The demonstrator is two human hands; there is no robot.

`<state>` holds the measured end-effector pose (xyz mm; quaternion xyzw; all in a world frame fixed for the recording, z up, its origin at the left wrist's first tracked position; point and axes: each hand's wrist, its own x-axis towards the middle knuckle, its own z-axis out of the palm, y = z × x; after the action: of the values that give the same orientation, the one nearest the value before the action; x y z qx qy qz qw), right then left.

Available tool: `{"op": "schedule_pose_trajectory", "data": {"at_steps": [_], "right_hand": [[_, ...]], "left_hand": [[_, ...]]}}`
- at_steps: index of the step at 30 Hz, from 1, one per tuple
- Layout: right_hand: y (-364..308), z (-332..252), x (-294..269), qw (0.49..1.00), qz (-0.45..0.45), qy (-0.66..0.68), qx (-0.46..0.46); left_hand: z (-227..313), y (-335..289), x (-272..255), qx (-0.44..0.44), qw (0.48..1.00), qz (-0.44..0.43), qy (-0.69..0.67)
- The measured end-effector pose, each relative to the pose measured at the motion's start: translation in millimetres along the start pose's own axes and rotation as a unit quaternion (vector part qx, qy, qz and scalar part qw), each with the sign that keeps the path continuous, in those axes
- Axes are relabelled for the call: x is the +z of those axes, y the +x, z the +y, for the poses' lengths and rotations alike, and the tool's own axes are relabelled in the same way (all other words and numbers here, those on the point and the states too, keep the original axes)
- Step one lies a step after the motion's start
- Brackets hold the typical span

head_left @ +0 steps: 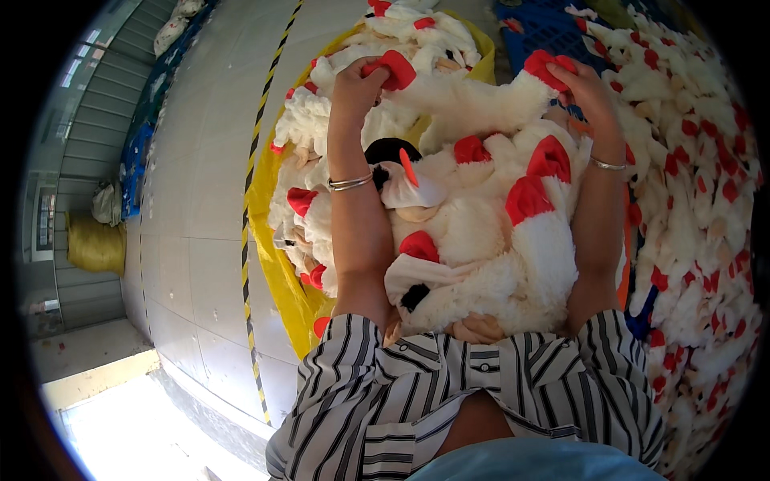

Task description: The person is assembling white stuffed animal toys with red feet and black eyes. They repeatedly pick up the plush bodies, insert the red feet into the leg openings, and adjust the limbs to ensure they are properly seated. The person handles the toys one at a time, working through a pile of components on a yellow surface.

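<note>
Item: one white plush piece [481, 100], red-ended, stretched above the near pile; whether it joins the plush below, I cannot tell from here. Left hand [369, 78]: pinching one red end [399, 70]. Right hand [579, 84]: pinching the other. Risks, in my judgement: a slipped pinch could lose it among lookalikes; hard pulling could strain a seam. Surroundings: yellow sheet [290, 309] at left, bearing more plush; blue crate [545, 28] beyond; broad plush heap [690, 224] at right; striped floor tape [249, 321]. Obstruction: near pile [473, 232], bulky, crowded between the forearms [358, 232].
</note>
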<state>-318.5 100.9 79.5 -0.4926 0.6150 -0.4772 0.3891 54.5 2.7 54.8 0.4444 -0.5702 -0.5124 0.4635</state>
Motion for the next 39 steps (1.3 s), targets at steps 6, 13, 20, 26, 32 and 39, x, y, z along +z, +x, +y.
{"op": "schedule_pose_trajectory", "data": {"at_steps": [6,13,20,26,32,39], "right_hand": [[-4.3,-42.5,-16.0,0.899,0.004,0.330,-0.286],[-37.0,-14.8,146.4,0.860,-0.331,-0.387,0.014],[15.9,16.5,88.1,0.955,-0.275,-0.109,0.000],[13.2,-85.2,-139.8,0.733,0.329,0.437,-0.405],[32.7,-35.9,-39.0,0.981,-0.105,0.066,-0.151],[5.9,78.2,128.8,0.719,-0.516,-0.465,-0.026]], "left_hand": [[55.9,-17.1,6.0,0.268,0.886,0.024,-0.377],[4.4,-11.2,76.8,0.026,0.997,-0.042,-0.066],[-29.0,7.3,50.8,-0.091,0.990,0.008,-0.110],[-21.5,-1.0,57.0,-0.101,0.980,-0.008,-0.173],[-23.6,-1.3,64.2,-0.086,0.983,-0.075,-0.142],[-26.0,-2.5,68.3,-0.117,0.980,-0.105,-0.124]]}}
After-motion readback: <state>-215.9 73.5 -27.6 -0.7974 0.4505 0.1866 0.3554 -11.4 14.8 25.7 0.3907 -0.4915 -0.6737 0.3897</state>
